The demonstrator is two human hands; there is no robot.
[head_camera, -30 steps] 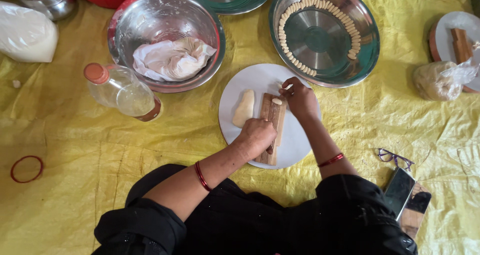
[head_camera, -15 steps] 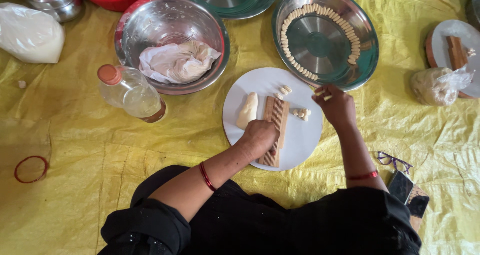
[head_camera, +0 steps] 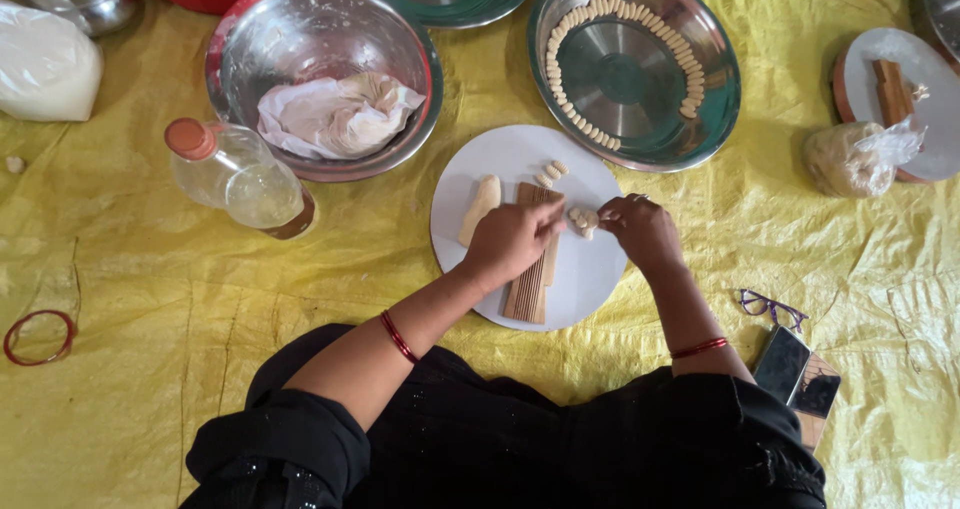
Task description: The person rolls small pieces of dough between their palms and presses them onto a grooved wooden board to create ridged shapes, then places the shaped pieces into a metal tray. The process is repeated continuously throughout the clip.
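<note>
1. The left hand (head_camera: 512, 241) lies knuckles-up over a narrow, ridged wooden board (head_camera: 530, 269), fingers curled down against its grooved top; whether anything is pinched beneath them cannot be told.
2. The board lies on a round, flat white plate (head_camera: 520, 159), slightly tilted from upright, its lower end near the plate's rim.
3. The right hand (head_camera: 640, 231) rests just beside the board, fingertips closed lightly on a small cluster of pale, ribbed dough shells (head_camera: 582, 219) lying on the plate.
4. A smooth, pale, log-shaped piece of dough (head_camera: 480, 207) lies on the plate to the left of the board; a few more tiny dough curls (head_camera: 551, 173) sit near the board's top end.
5. Above the plate stands a shiny round steel tray (head_camera: 700, 129), with matching shells set in an arc along its inner edge.
6. A steel mixing bowl (head_camera: 240, 59) holds crumpled white plastic; a clear plastic bottle with an orange cap (head_camera: 235, 174) lies beside it.
7. Everything rests on a wrinkled yellow plastic sheet (head_camera: 150, 299).
</note>
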